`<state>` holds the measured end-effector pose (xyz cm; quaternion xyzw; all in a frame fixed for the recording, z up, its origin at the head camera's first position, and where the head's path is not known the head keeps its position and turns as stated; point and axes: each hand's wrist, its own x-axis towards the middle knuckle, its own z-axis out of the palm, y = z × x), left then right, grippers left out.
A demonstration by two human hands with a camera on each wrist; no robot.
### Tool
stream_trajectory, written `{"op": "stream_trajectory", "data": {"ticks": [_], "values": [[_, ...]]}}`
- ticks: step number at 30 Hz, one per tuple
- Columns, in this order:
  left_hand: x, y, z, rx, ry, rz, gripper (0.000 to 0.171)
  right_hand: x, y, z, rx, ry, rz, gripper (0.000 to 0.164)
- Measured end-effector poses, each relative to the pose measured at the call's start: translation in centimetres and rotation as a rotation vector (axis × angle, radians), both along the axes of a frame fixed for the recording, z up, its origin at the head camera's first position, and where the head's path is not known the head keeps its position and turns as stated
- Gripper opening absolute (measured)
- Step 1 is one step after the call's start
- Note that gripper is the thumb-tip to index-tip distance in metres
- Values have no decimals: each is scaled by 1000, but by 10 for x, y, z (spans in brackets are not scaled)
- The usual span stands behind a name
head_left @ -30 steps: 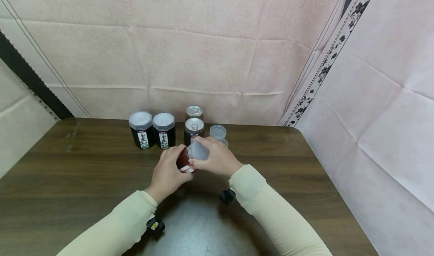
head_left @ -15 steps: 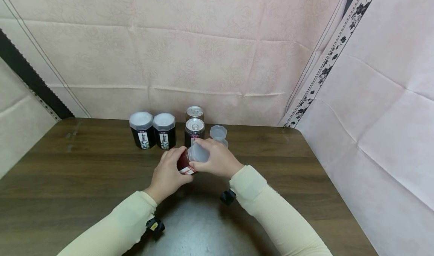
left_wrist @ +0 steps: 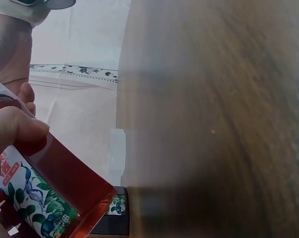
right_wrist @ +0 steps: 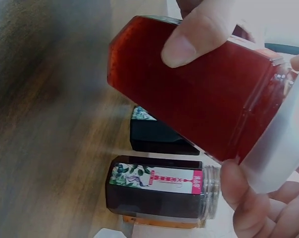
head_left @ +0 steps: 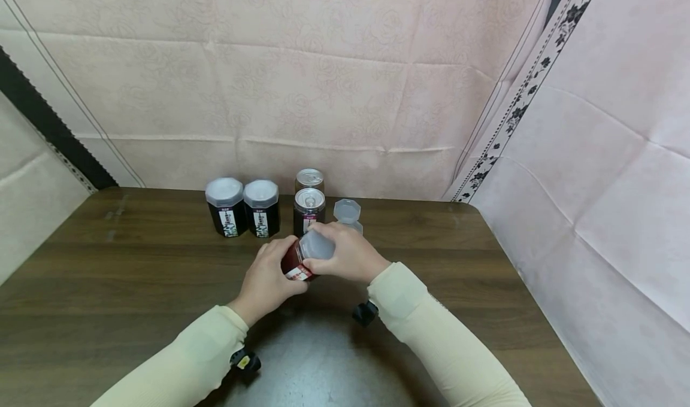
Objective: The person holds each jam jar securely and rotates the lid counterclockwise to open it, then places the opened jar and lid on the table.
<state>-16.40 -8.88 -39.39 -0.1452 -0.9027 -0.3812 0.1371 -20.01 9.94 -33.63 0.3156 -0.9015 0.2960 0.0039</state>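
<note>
My left hand [head_left: 269, 281] grips a many-sided jar of red contents [head_left: 293, 263], its thumb across the jar's side in the right wrist view. The jar is tilted, its lidded end toward the right. A frosted white lid [right_wrist: 280, 141] sits over the jar's neck, and my right hand [head_left: 347, 254] holds it between thumb and fingers. A printed label [left_wrist: 38, 198] with leaves shows on the jar in the left wrist view. Just beyond my hands stands a dark jar [head_left: 309, 212] with a metal pull-tab top and a threaded neck.
Two dark jars, one [head_left: 225, 209] and another [head_left: 261, 209], wear white lids at the back left. Behind the pull-tab jar stands another metal-topped jar [head_left: 309, 178]. Loose frosted lids [head_left: 347, 209] lie to its right. A cloth wall [head_left: 345, 96] rises behind the wooden table [head_left: 135, 275].
The red jar and lid have shifted slightly toward me and to the right. My right hand has moved slightly right, and more of the jar shows between my hands.
</note>
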Motion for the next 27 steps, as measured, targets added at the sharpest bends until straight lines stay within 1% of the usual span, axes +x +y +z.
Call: {"op": "stream_trajectory", "data": {"ticks": [4, 8, 16, 19, 22, 27], "values": [[0, 1, 1, 2, 8, 2, 80, -1, 1, 1, 0, 19, 26, 59], [0, 1, 1, 6, -3, -5, 80, -1, 3, 2, -3, 4, 42, 59], [0, 2, -1, 32, 2, -6, 80, -2, 10, 3, -41, -63, 18, 62], [-1, 3, -1, 32, 11, -8, 79, -2, 12, 2, -56, -65, 28, 60], [-2, 4, -1, 41, 4, -6, 78, -2, 14, 2, -70, -55, 25, 59], [-3, 5, -1, 58, -19, 10, 77, -1, 20, 1, -64, -34, -5, 60]]}}
